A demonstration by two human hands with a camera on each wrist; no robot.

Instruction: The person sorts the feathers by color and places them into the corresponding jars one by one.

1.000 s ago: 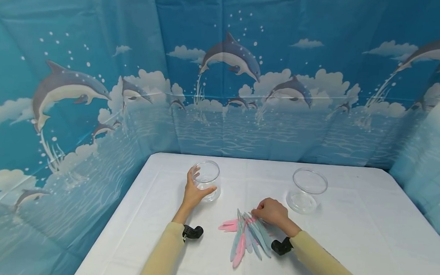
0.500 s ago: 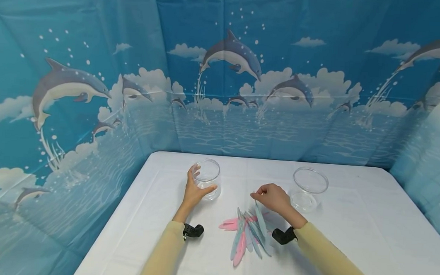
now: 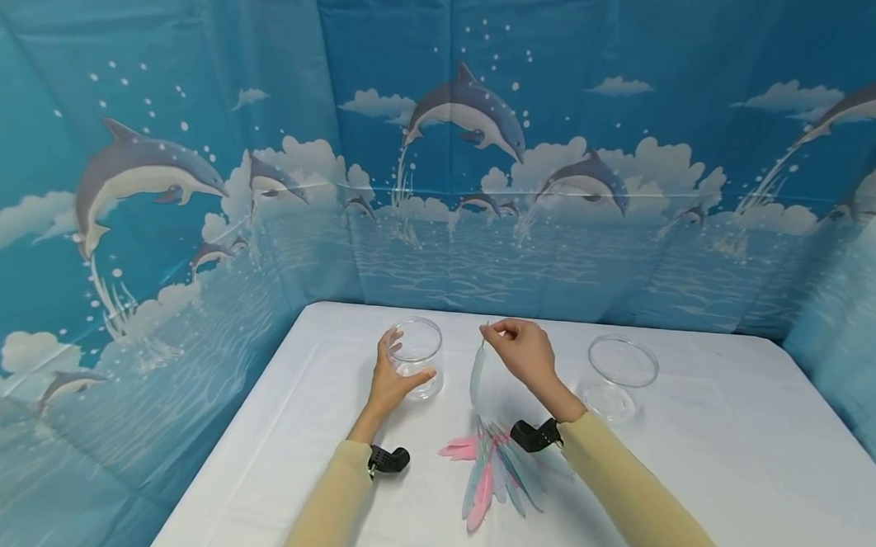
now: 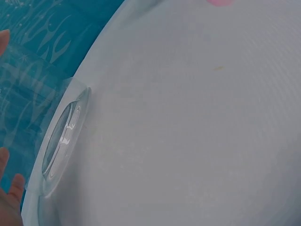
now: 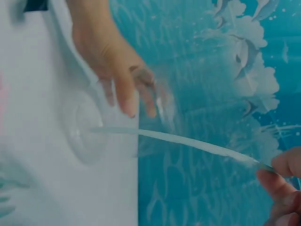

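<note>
- The left hand (image 3: 392,382), curved wide, holds a clear round jar (image 3: 429,361) on the white table (image 3: 657,483).
- The right hand (image 3: 526,352) pinches a long pale-blue feather (image 3: 476,379) by its thin end; it hangs near the jar.

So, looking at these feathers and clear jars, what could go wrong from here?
The right grip pinches the pale blue feather only near its quill tip, so it might slip. The left grip is around the clear jar on the left, so a jerk could tip it. The other feathers overlap, so lifting another might drag neighbours.
</note>
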